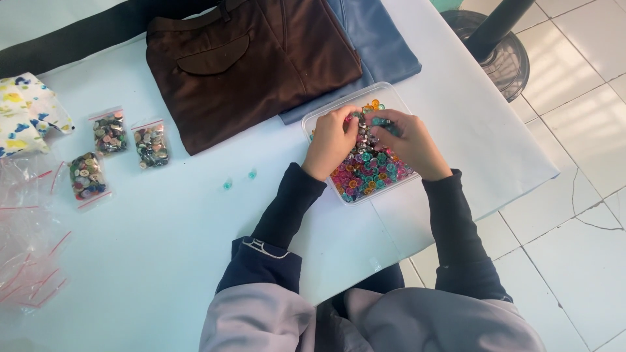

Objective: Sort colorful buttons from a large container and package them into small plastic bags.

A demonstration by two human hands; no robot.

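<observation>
Both hands, left hand [332,138] & right hand [407,142], are digging together in the clear box [391,98] of coloured buttons [365,173], fingertips pinching, grip unclear; two teal buttons [239,179] already lying left of box, most still inside.

fingertips hidden among buttons [368,171], fan [502,45] cropped

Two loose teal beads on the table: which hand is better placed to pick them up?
Likely the left hand: the two loose teal beads lie on its side of the clear plastic bead box. The right hand would have to cross over.
</observation>
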